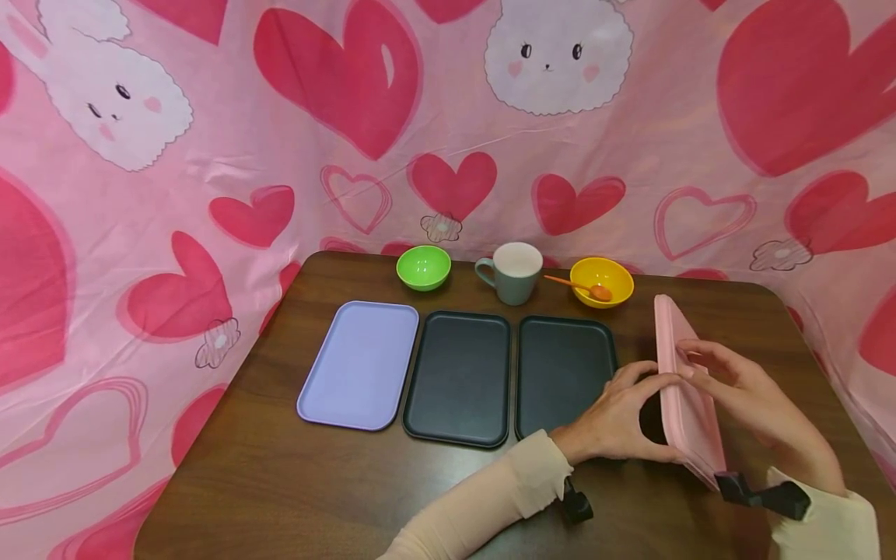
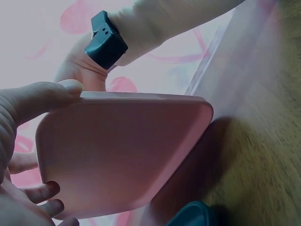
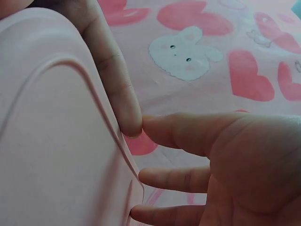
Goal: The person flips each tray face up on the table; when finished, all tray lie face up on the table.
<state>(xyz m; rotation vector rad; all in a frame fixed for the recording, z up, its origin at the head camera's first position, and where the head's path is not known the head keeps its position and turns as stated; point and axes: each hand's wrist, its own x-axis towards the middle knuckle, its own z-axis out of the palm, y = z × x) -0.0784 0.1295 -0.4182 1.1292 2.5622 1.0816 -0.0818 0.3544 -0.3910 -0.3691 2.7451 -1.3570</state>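
Observation:
A pink tray with rounded corners is held up on edge at the right of the table. My left hand grips it from the left side. In the left wrist view, the thumb lies along one rim and the other fingers rest on the broad face. My right hand is on the other side, its fingertips at the tray's rim. In the right wrist view, fairly straight fingers touch that rim, and one digit meets a left-hand finger.
A lavender tray and two black trays lie in a row. Behind them stand a green bowl, a grey-green mug and a yellow bowl with an orange spoon. A pink heart-print cloth hangs behind the table.

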